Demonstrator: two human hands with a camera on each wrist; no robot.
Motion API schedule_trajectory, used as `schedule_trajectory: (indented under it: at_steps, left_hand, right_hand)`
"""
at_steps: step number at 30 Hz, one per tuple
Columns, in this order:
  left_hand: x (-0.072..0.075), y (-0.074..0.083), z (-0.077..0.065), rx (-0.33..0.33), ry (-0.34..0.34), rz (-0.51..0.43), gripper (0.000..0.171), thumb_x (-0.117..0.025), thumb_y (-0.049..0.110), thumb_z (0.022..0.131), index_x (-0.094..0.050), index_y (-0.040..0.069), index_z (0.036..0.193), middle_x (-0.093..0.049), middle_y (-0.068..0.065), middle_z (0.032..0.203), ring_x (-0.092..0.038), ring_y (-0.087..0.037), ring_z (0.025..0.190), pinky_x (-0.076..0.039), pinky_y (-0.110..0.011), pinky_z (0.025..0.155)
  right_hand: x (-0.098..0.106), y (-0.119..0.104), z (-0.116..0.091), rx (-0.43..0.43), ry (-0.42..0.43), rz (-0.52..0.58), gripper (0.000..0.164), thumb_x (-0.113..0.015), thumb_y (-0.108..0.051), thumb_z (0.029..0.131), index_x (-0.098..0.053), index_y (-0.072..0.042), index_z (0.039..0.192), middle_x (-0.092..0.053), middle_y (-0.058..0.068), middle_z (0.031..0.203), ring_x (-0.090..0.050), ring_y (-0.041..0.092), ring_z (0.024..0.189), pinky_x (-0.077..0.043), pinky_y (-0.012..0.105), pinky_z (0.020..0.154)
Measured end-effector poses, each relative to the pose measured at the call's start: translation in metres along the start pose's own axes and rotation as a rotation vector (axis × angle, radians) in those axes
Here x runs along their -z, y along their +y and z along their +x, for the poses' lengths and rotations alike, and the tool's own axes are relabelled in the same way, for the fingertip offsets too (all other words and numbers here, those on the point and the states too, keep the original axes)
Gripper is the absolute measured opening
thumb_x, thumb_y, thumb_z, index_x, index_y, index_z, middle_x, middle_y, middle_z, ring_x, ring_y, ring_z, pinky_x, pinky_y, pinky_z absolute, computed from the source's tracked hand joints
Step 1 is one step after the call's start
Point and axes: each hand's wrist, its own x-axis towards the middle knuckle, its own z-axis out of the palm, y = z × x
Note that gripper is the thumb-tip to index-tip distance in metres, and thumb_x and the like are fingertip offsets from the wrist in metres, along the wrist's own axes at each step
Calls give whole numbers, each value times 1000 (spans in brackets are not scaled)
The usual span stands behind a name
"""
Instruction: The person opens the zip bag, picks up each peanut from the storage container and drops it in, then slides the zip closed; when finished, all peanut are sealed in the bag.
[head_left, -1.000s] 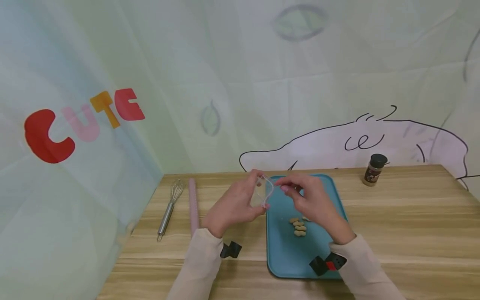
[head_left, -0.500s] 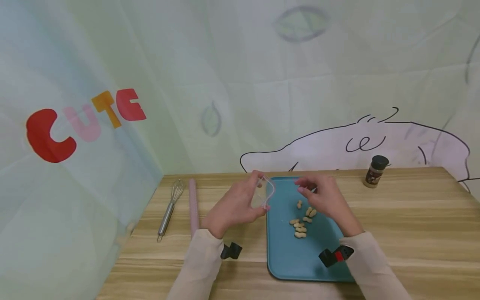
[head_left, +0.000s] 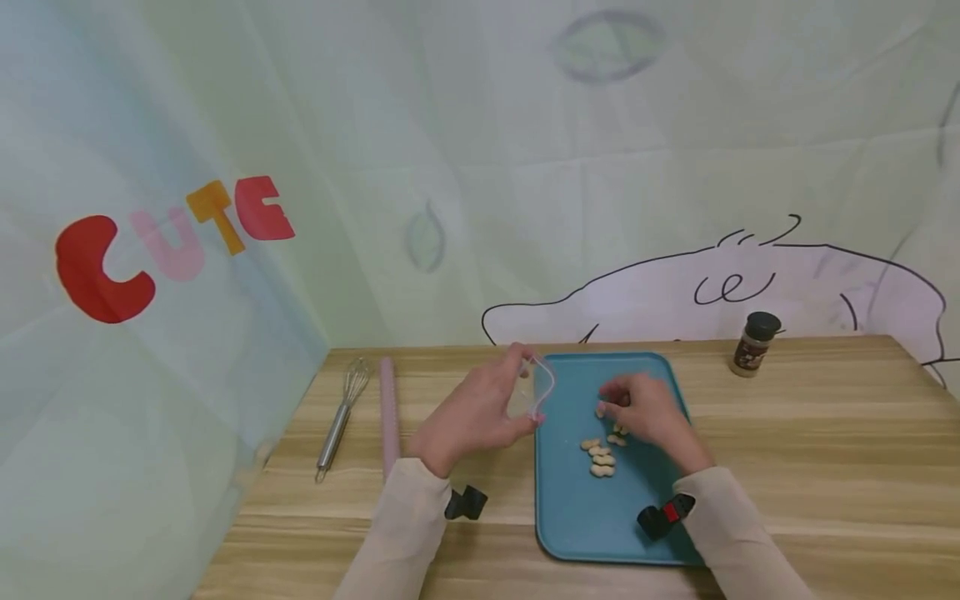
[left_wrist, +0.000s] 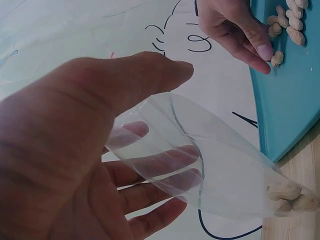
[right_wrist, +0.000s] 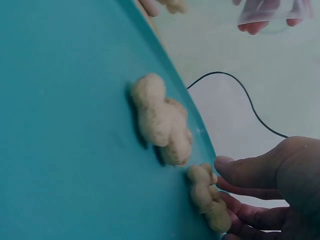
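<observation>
Currently one peanut [head_left: 600,413] lies at the fingertips of my right hand [head_left: 648,410], in the far half of the blue tray [head_left: 577,525]; those fingers stand narrow, and I can't tell whether they grip it. More peanuts [head_left: 602,459] cluster around the tray's middle. By its far left corner, my left hand [head_left: 480,412] holds a clear plastic bag [left_wrist: 225,160], mouth spread, with bagged peanuts [left_wrist: 287,192] inside. The wood-grain worktop [head_left: 825,433] carries a whisk [head_left: 344,408] and pink rolling pin [head_left: 388,408] towards its left edge, a spice jar [head_left: 753,346] near its back edge. Behind hangs a cloth backdrop [head_left: 450,150] lettered CUTE. Half a second ago, that peanut showed whole; now my right hand partly hides it. The bag has hardly moved.
</observation>
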Motion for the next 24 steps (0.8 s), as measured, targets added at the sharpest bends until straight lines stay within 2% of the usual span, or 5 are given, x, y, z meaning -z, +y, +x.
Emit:
schedule_trajectory:
  at_steps: [6,11,19,24]
  left_hand:
    - [-3,1,2,6,-24,1,69,-83,22,92,-43,14,147,-66,-11,138,-66,-28,126,-57,-45,108]
    - [-5,1,2,19,-35,2,69,-82,23,92,-43,14,148,-66,-10,138,-66,-29,128,-56,-47,110]
    - [-3,2,1,14,-38,7,70,-82,22,93,-42,13,149,-67,-13,138,-66,-27,123,-57,-46,107]
    - [-2,3,-1,23,-40,14,69,-82,23,93,-42,14,149,-67,-11,138,-66,-25,123,-58,-43,107]
  right_hand:
    - [-4,4,1,-5,0,0,27,-72,-16,101,-76,2,121,-79,16,110,-70,24,95,-59,42,81]
    - [-7,3,1,-6,1,-7,23,-73,-16,100,-78,-1,117,-79,14,110,-70,24,96,-59,45,84]
    - [-9,3,2,-1,19,12,14,-76,-13,98,-78,-5,109,-78,8,100,-66,17,87,-55,38,79]
    - [-9,3,1,28,40,27,12,-77,-9,97,-77,-5,107,-77,7,98,-67,17,87,-57,38,79]
